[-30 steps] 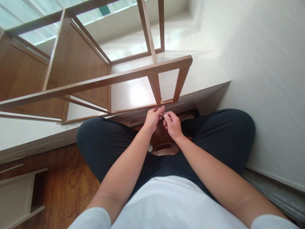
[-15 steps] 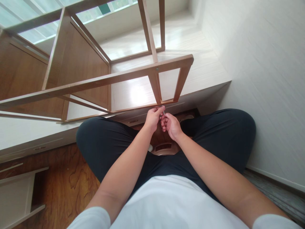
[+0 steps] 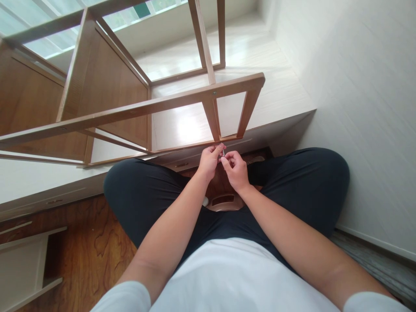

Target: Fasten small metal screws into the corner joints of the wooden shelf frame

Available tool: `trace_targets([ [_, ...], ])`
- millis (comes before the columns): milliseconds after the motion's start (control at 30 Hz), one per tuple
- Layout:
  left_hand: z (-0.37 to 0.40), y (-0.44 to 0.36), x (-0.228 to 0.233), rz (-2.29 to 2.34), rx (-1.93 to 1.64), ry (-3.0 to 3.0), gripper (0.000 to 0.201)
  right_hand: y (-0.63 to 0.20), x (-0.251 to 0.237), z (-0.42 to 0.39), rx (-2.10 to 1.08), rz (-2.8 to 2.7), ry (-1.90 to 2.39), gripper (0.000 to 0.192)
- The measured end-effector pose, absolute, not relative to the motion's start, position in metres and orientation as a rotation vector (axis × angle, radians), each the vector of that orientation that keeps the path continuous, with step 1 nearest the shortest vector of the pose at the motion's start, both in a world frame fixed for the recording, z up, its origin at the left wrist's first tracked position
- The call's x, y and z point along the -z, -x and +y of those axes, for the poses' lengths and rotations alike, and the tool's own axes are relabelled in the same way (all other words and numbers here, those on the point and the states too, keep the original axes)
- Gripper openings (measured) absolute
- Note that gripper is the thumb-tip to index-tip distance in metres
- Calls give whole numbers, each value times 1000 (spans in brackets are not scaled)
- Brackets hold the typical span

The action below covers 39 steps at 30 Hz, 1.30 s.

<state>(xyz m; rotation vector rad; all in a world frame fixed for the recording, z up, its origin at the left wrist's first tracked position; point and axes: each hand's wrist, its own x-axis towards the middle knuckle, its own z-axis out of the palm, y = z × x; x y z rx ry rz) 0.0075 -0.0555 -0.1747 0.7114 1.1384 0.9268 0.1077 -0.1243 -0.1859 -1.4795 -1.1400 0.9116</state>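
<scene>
Hidden or unclear: the small silver metal pin (image 3: 223,153) shows only as a short bright sliver between the fingertips; its full shape and whether it enters the wood cannot be told. The palms face away from the camera.
Cut off: the brown wooden open-frame shelf unit (image 3: 136,108) runs out of the picture at the top and left edges; the pale panel piece (image 3: 22,264) at the near left is cropped by the left edge.
Left hand (image 3: 209,161): fingers curled, thumb and forefinger pinched closed on the pin, just below the lowest rail of the shelf unit.
Right hand (image 3: 234,170): fingertips closed on the same pin from the right side, touching the left hand's fingertips.
Pin position: at scene centre, just beneath the shelf unit's near lower rail, above the person's crossed legs.
Shelf unit material: smooth brown wood-grain laminate, flat rectangular slats and one solid side panel; a small round fastener head shows on the upper rail.
White raised platform (image 3: 279,104): pale, matte, fine horizontal grain; the shelf unit lies on it, tipped on its side.
Floor (image 3: 94,251): glossy reddish-brown wood with swirling grain.
Brown rounded slipper (image 3: 224,203): smooth, lying between the legs, partly hidden by the forearms.
Clothing: dark trousers (image 3: 308,182), white shirt (image 3: 234,277).
</scene>
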Motion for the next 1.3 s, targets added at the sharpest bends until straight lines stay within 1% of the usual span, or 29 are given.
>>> trace_targets([
  [167,-55,-8,177,1117,-960,-715,39,-109,180,-123,-778,-1256,1620,22],
  [333,-56,-9,174,1108,-944,-672,42,-109,184,-117,-679,-1286,1699,25],
  [400,-56,-9,173,1125,-935,-660,44,-108,187,-115,-715,-1253,1631,24],
  [567,-55,-9,174,1155,-920,-667,44,-107,192,-116,-922,-1137,1441,26],
  [767,-54,-8,175,1162,-917,-675,44,-107,189,-118,-966,-1108,1405,30],
  [900,-55,-9,170,1144,-918,-680,45,-104,189,-115,-1188,-904,1265,32],
  [1067,-59,-9,163,1144,-853,-659,46,-104,187,-109,-1706,-454,949,22],
  [1133,-60,-8,162,1142,-817,-650,46,-107,185,-107,-1857,-319,826,19],
  [1200,-61,-8,161,1144,-805,-651,44,-109,183,-106,-1957,-240,738,17],
  [1300,-62,-7,161,1142,-800,-654,42,-111,181,-106,-2018,-191,682,17],
])
